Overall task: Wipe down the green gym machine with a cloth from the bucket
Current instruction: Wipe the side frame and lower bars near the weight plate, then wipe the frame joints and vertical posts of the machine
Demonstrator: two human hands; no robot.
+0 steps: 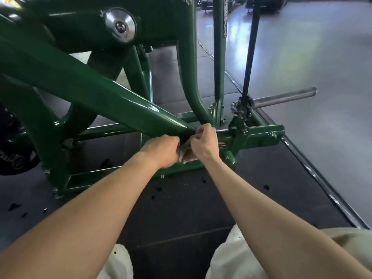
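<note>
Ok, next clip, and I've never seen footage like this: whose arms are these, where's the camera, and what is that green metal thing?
The camera is worn on a person's head and looks forward and down, so the two bare arms are the wearer's own. The left hand and right hand both pinch a small pale cloth, bunched between them low against the dark green metal gym machine frame. The frame stands on a black rubber floor mat strewn with dark scraps.

Only one view is given, taken from the head and aimed forward and down. The green machine [96,91] is seen from very near, filling 9 to 12 o'clock.
</note>
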